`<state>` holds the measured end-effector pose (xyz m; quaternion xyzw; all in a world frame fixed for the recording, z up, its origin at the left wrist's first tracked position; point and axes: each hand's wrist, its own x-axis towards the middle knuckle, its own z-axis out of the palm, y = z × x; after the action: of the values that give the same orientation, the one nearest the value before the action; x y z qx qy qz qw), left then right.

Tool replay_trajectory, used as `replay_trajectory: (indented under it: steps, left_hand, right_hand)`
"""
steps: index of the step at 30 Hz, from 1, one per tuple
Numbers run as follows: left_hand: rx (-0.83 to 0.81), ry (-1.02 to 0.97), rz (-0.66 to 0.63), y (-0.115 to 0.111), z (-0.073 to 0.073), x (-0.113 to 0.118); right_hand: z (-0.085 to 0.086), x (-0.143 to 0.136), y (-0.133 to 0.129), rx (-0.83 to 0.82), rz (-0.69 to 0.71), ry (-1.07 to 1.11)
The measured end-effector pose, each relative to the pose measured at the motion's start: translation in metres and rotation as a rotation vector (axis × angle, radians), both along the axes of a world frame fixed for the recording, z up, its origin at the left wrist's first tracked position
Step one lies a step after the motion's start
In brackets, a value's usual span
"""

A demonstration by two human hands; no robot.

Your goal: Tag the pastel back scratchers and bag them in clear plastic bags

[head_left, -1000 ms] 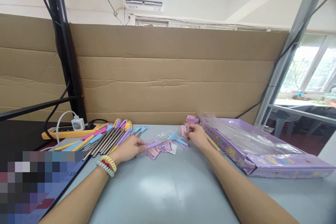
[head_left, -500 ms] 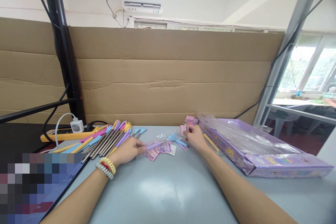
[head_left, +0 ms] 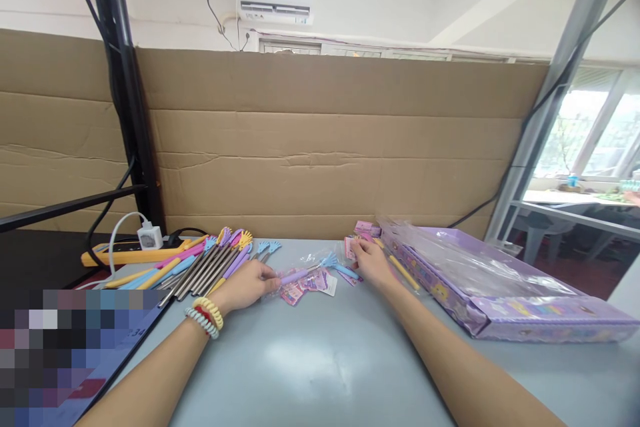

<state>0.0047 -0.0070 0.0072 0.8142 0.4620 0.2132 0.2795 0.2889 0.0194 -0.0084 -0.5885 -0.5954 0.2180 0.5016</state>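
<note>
Lying nearly crosswise, purple-handled stick (head_left: 295,276) points rightward.

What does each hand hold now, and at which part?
Right hand: a small pink card, by its right edge. Left hand: fingers at the purple handle's end; whether they grip it cannot be told.

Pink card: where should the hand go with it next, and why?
Probably the right hand should ease the pink card left, toward the clear plastic. The card is at its fingertips, and the left hand is at the near end of the purple handle, beside that plastic.
</note>
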Motion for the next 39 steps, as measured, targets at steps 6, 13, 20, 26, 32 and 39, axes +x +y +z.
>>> replay_trajectory:
  steps: [6,13,20,26,32,39]
  left_hand:
    - [-0.008,0.013,0.003,-0.001,0.001,0.001]
    - [-0.007,0.041,-0.011,-0.003,0.003,0.002]
    - [0.005,0.044,-0.014,-0.004,0.003,0.002]
    - [0.001,0.060,-0.014,-0.003,0.001,0.002]
    - [0.023,0.059,-0.027,-0.003,0.001,0.002]
    - [0.022,0.062,-0.036,-0.003,0.001,0.002]
  right_hand:
    - [-0.001,0.003,0.000,0.051,-0.016,-0.147]
    - [0.001,0.004,-0.002,0.094,-0.029,-0.147]
    - [0.004,0.002,-0.006,0.123,-0.074,-0.166]
    - [0.008,0.000,-0.011,0.122,-0.095,-0.222]
    - [0.013,-0.002,-0.015,0.105,-0.110,-0.229]
    - [0.011,-0.001,-0.012,0.136,-0.059,-0.185]
